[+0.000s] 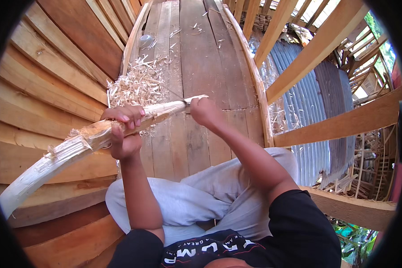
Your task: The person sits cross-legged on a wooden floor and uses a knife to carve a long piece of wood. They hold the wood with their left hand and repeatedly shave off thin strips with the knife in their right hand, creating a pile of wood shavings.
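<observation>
A long, pale, peeled wooden pole (67, 154) slants up from the lower left to the middle, its tip thin and pointed. My left hand (126, 142) is closed round the pole partway along, fingers over the top and thumb at the near side. Close to the pole's tip, my right hand (204, 112) is closed in a fist, with a thin dark knife blade (176, 94) sticking out of it to the upper left and lying across the wood. The fist hides the knife's handle. Frayed fibres and curled strips cling to the pole near my left hand.
Wood shavings (140, 85) are heaped beyond the pole on the plank floor (203, 67). A small round clear container (146, 41) stands past them. A plank wall (44, 107) rises at the left. Wooden rails (339, 127) run along the right, with corrugated metal sheets (301, 107) outside.
</observation>
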`<act>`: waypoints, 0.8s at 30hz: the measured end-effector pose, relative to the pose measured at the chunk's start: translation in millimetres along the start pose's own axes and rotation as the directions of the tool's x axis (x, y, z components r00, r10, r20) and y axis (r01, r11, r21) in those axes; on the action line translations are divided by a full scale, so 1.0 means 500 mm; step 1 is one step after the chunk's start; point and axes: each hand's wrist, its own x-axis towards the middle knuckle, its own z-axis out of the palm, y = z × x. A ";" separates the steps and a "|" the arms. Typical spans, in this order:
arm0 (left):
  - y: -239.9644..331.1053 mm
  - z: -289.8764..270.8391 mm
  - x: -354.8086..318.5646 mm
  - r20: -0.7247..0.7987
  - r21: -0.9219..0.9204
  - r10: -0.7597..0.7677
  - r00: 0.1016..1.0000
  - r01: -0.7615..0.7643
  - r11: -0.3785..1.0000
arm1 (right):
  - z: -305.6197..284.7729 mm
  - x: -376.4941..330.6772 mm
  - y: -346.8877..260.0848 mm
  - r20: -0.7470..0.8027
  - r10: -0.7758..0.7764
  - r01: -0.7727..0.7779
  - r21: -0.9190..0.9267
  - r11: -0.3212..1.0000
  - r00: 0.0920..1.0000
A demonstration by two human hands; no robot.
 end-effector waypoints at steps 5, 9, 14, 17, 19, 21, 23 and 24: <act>-0.005 0.011 0.018 0.031 -0.013 0.018 0.999 -0.018 1.000 | 0.026 0.081 0.104 -0.044 -0.071 0.068 -0.076 0.995 0.997; 0.006 0.006 -0.004 -0.013 -0.003 0.002 1.000 -0.002 1.000 | 0.006 -0.025 -0.039 0.040 -0.061 0.061 -0.005 0.998 0.997; -0.003 -0.001 0.003 -0.017 -0.040 -0.025 1.000 0.025 0.999 | 0.006 0.062 0.093 0.047 -0.042 0.045 -0.069 0.997 0.998; 0.006 -0.004 0.002 0.002 -0.015 -0.014 1.000 0.014 1.000 | -0.005 -0.023 -0.033 0.064 -0.034 0.038 -0.052 0.998 0.997; -0.001 -0.007 -0.001 -0.029 -0.030 -0.016 0.999 0.016 0.999 | 0.014 -0.006 -0.007 0.051 -0.036 0.039 -0.075 0.996 0.998; -0.007 -0.012 0.006 -0.086 -0.059 -0.022 0.996 0.017 0.998 | 0.027 0.086 0.116 0.018 -0.076 0.078 -0.141 0.987 0.997; -0.004 -0.011 0.003 -0.048 -0.050 -0.013 0.999 0.011 0.999 | 0.017 0.084 0.106 0.046 -0.003 0.006 -0.060 0.998 0.999; -0.003 -0.006 0.005 -0.042 -0.032 -0.005 0.999 0.003 0.999 | 0.013 0.070 0.079 0.062 -0.115 0.123 -0.141 0.982 0.991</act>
